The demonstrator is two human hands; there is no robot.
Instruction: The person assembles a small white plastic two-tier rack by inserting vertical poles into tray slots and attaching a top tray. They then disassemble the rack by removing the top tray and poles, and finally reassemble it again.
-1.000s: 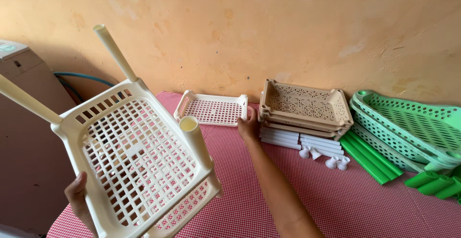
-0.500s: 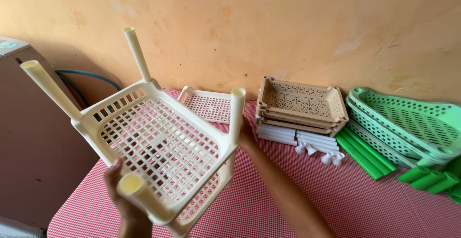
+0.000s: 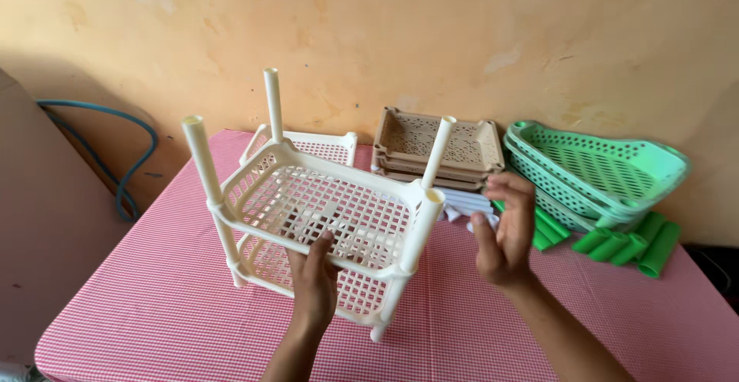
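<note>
A cream two-tier plastic basket rack (image 3: 323,220) stands upright on the red checked tablecloth (image 3: 138,305), with four tube posts pointing up from its corners. My left hand (image 3: 314,278) holds the front rim of its upper basket. To the right of the rack, my right hand (image 3: 504,228) hovers with fingers apart and nothing in it, just beside the front right post (image 3: 419,228).
A spare cream basket (image 3: 315,147) lies behind the rack. Stacked tan baskets (image 3: 431,147) sit over white tubes (image 3: 466,201). Green baskets (image 3: 600,170) and green tubes (image 3: 631,247) lie at the right. A blue hose (image 3: 131,159) hangs by the orange wall.
The rack has gone from tilted in the air to upright on the table. My left hand shifted to the front rim, and my right hand came off the rack to its right side.
</note>
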